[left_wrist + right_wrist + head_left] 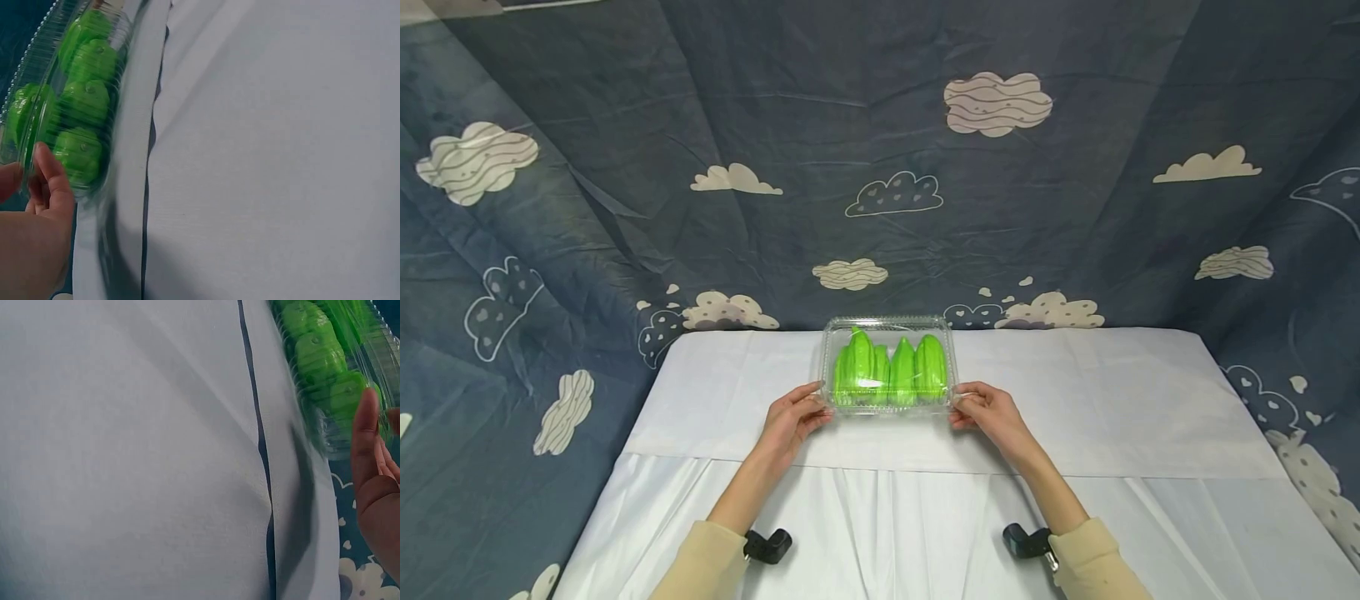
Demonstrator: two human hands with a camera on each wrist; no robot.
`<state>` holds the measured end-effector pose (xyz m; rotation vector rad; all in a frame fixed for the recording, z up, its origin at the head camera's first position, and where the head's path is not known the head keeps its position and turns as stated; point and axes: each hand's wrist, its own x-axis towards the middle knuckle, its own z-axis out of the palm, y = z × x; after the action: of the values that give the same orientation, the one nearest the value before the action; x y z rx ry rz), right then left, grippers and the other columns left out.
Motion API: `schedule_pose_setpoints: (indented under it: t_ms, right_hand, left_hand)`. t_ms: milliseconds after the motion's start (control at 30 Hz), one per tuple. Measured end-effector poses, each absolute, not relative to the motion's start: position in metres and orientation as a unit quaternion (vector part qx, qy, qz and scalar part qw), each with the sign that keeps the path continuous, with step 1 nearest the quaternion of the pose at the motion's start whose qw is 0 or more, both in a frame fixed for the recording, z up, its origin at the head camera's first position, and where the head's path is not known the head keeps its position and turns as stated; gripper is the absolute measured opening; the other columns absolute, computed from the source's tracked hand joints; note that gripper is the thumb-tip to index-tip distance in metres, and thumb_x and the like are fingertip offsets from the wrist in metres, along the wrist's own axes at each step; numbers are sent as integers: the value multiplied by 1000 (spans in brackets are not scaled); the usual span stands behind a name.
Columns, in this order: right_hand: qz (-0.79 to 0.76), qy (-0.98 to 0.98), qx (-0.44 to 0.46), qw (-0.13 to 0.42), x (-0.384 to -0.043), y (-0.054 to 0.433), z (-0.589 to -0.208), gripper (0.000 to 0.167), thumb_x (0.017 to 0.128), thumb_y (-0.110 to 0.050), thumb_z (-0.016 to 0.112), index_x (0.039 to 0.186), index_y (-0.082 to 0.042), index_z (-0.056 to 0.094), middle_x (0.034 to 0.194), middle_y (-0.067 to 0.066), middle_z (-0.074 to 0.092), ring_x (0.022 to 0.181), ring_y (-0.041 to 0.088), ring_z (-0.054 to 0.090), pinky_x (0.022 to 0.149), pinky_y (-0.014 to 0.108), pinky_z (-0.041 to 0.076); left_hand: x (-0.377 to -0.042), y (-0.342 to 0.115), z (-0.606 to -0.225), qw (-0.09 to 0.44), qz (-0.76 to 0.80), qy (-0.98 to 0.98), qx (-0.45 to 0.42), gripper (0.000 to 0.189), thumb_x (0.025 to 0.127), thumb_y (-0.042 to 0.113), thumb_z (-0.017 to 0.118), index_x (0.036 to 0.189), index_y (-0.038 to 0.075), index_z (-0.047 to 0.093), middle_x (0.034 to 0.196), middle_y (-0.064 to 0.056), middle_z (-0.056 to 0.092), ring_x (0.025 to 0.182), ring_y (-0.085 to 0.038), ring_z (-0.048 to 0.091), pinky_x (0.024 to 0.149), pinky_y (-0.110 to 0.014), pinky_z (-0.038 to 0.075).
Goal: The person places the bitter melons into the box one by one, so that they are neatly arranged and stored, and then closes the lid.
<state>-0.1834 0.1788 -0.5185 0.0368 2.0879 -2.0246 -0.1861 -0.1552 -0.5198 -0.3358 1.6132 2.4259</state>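
Note:
A clear plastic clamshell box (887, 323) with its lid down is at the far middle of the white table. Inside lie several bright green, long ribbed vegetables (930, 367), side by side. My left hand (790, 422) pinches the box's left edge near the front corner. On the opposite side my right hand (992, 417) pinches the right edge, also close to the front. In the left wrist view, fingers (56, 187) and thumb meet at the rim. The right wrist view shows the thumb (365, 437) along the rim, with the other fingers partly hidden behind it.
White cloth (1150, 400) covers the table, with a seam running across it in front of the box. A dark blue curtain (895, 125) with cloud prints hangs behind the table's far edge and down both sides. Black wrist cameras (767, 546) sit on both wrists.

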Motion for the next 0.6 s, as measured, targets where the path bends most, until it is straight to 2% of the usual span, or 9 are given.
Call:
schedule_pose_setpoints:
  t_ms: [233,600]
  right_hand:
    - [-726,678,24,116,-181,175,-518,32,96,-2,56,121,16,48,101,30,63,79,19,67,76,31,58]
    - [-738,665,48,106,-181,175,-520,29,93,3,58,116,19,51,86,18,69,71,15,68,72,29,58]
  left_hand:
    - [-185,-155,-518,107,821,548,-117,47,91,-10,53,138,-10,48,91,-14,62,77,-19,65,77,-30,56]
    - [-184,-152,-521,92,829,540,-114,45,91,-12,52,136,-13,47,86,-11,63,74,-18,66,75,-28,56]
